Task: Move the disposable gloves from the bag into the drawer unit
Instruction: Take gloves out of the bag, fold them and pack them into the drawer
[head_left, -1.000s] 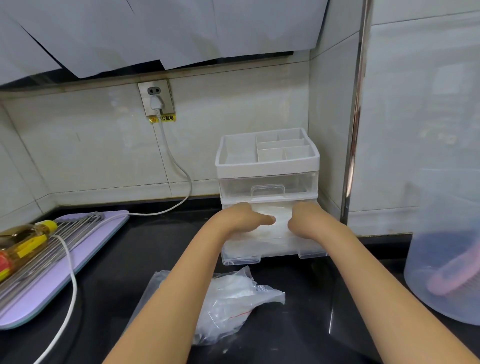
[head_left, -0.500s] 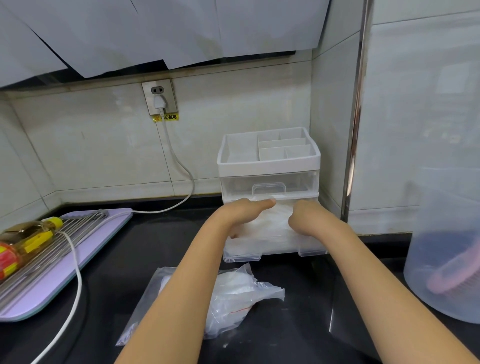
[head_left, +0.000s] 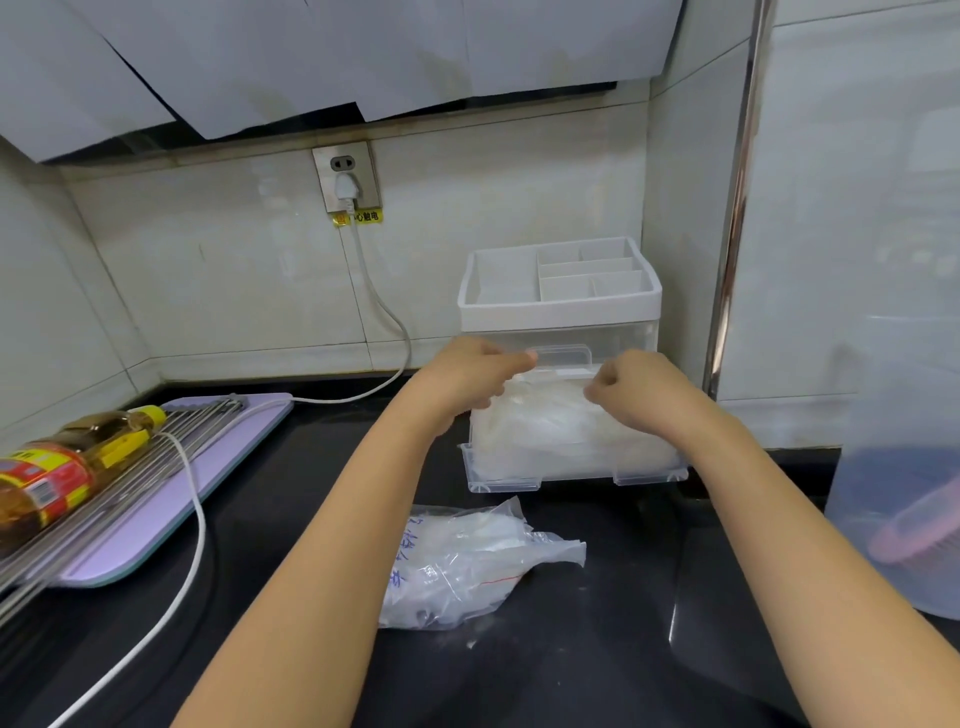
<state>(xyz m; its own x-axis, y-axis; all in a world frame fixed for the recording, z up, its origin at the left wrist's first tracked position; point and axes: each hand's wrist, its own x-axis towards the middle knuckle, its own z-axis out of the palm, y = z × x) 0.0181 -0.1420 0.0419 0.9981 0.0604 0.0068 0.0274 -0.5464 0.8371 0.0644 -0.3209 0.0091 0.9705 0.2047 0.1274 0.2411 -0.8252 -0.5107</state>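
At the back right corner of the countertop (head_left: 597, 649), against the wall tiles: a white drawer unit (head_left: 558, 306) with a divided open tray on top. Has two clear drawers; upper drawer (head_left: 623, 335) pushed in, lower drawer (head_left: 571, 475) pulled out toward the front edge.

In the lower drawer: a thick pile of translucent disposable gloves (head_left: 545, 431), filling it and rising above its rim.

Above the pile, at its back edge, both hands. Left hand (head_left: 467, 379): fingers curled under, thumb stretched toward the upper drawer's handle (head_left: 563, 356), pinching the top of the gloves. Right hand (head_left: 639, 395): fingers curled tight, fingertips nipping the same top layer of film, just beside the left hand, a short span of film between them.

Nearer the front edge, in front of the drawer: a clear plastic bag (head_left: 467, 566), lying flat and crumpled, mouth toward the right, with white film inside and blue writing on its left side. Touches neither hand; partly hidden by the left forearm.

Along the left edge: a purple board (head_left: 156, 519) carrying metal rods (head_left: 130, 467) and an oil bottle (head_left: 57, 467) lying on its side. Across the board, a white cable (head_left: 192, 519) running up to a wall socket (head_left: 347, 176).

At the right edge: a translucent tub (head_left: 893, 467) with something pink (head_left: 919, 525) inside, blurred.
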